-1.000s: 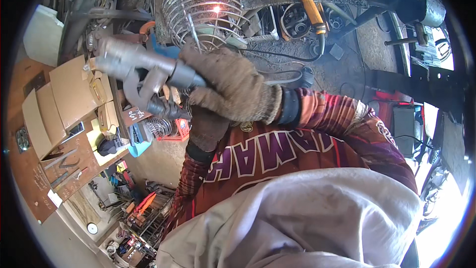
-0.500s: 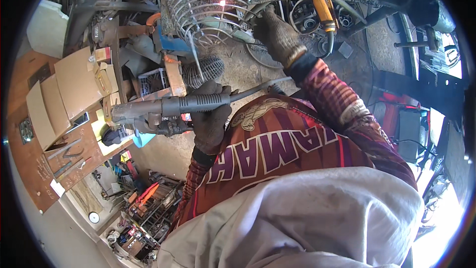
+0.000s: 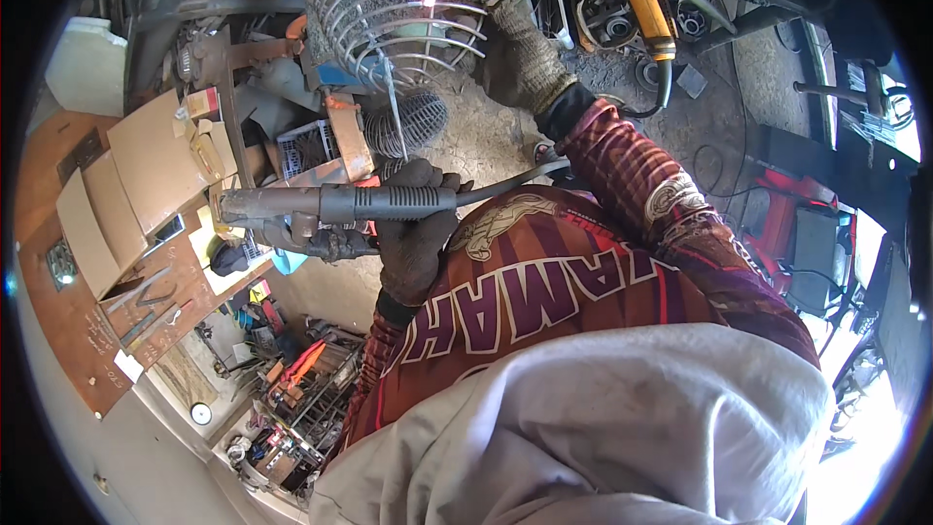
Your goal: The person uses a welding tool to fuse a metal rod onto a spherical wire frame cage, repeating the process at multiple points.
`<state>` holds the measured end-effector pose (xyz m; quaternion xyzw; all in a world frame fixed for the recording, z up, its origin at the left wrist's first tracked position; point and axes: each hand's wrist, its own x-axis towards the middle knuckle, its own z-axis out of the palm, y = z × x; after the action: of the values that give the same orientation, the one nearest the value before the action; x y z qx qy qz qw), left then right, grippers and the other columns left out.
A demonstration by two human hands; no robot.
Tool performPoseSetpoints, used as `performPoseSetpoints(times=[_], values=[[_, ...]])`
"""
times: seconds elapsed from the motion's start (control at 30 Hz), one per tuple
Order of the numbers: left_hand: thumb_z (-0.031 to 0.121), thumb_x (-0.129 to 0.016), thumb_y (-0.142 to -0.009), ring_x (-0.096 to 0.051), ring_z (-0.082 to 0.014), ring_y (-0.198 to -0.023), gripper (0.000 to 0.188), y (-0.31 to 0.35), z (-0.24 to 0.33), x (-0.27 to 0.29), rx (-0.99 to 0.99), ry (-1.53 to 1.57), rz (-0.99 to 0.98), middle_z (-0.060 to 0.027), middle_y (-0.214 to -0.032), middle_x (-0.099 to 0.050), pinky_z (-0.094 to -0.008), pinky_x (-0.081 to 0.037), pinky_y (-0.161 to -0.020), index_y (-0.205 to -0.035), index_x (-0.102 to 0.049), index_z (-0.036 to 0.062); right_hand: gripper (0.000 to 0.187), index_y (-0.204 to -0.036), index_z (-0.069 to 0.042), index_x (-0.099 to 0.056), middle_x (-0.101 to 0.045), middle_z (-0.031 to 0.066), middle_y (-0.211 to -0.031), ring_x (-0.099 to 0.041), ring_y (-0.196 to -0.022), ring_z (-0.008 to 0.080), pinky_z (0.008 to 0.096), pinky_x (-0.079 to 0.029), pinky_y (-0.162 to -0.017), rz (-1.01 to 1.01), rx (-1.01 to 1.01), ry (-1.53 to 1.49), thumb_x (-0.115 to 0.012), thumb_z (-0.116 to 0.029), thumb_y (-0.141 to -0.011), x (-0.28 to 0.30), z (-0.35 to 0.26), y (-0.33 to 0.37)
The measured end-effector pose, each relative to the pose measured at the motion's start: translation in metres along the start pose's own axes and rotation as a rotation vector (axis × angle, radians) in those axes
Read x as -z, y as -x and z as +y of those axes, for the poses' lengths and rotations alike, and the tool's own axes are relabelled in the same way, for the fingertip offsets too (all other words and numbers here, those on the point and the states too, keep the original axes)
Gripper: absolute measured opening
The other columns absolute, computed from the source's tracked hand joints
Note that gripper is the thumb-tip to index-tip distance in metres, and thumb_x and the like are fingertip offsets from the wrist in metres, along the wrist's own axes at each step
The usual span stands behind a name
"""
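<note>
A round cage of bent metal rods (image 3: pixel 398 24) stands ahead of me, with a glowing bright spot on its wires. My right hand (image 3: pixel 525 58), in a knitted work glove, is right against the cage's right side. Its fingers curl inward, and what they grip is hidden. Gloved in dark grey, my left hand (image 3: pixel 413 248) is wrapped round the ribbed handle of a dark grey corded tool (image 3: pixel 292 204), held crosswise before my chest. A thin straight rod (image 3: pixel 396 107) runs from the cage down to just above this hand; its lower end's attachment is unclear.
A yellow-orange power tool (image 3: pixel 637 5) lies on the dark bench at the upper right. Coiled wire (image 3: pixel 408 123) lies beyond my left hand. Cardboard boxes (image 3: pixel 146 165) rest on a brown board to the left. Metal racks and scrap (image 3: pixel 311 379) fill the lower left.
My right hand has moved left and slightly nearer, up against the cage. The cage and its rod have shifted a little. My left hand keeps its hold on the corded tool.
</note>
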<state>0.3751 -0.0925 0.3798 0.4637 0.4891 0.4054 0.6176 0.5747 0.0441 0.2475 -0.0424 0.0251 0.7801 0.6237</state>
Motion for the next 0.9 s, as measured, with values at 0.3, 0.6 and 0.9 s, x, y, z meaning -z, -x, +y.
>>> performPoseSetpoints(times=[0.3, 0.6, 0.9], values=[[-0.014, -0.066, -0.079, -0.056, -0.026, -0.114, 0.057, -0.008, -0.003, 0.0, -0.024, 0.068, -0.034, -0.0091, -0.118, -0.054, -0.0534, -0.045, -0.107, -0.13, -0.049, 0.0029, 0.043, -0.13, -0.011, -0.053, -0.063, 0.0073, -0.122, -0.063, -0.111, 0.0245, 0.0411, -0.055, -0.097, 0.088, 0.051, 0.073, -0.063, -0.035, -0.096, 0.007, 0.008, -0.006], [-0.015, -0.066, -0.08, -0.055, -0.0252, -0.112, 0.054, -0.015, 0.002, -0.008, -0.018, 0.084, -0.028, -0.0086, -0.116, -0.053, -0.0535, -0.045, -0.107, -0.128, -0.05, 0.0035, 0.035, -0.123, -0.011, -0.057, -0.064, 0.005, -0.118, -0.063, -0.11, 0.0232, 0.0445, -0.05, -0.099, 0.119, 0.015, 0.158, -0.055, -0.037, -0.1, 0.008, 0.002, 0.006], [-0.014, -0.064, -0.082, -0.056, -0.0268, -0.118, 0.052, -0.008, 0.003, -0.01, -0.09, 0.036, -0.14, -0.0124, -0.123, -0.055, -0.051, -0.047, -0.106, -0.13, -0.05, 0.0018, 0.052, -0.12, -0.002, -0.058, -0.065, 0.0117, -0.112, -0.063, -0.103, 0.0243, 0.0404, -0.051, -0.092, 0.329, -0.127, 0.585, -0.052, -0.049, -0.1, 0.049, -0.001, 0.086]])
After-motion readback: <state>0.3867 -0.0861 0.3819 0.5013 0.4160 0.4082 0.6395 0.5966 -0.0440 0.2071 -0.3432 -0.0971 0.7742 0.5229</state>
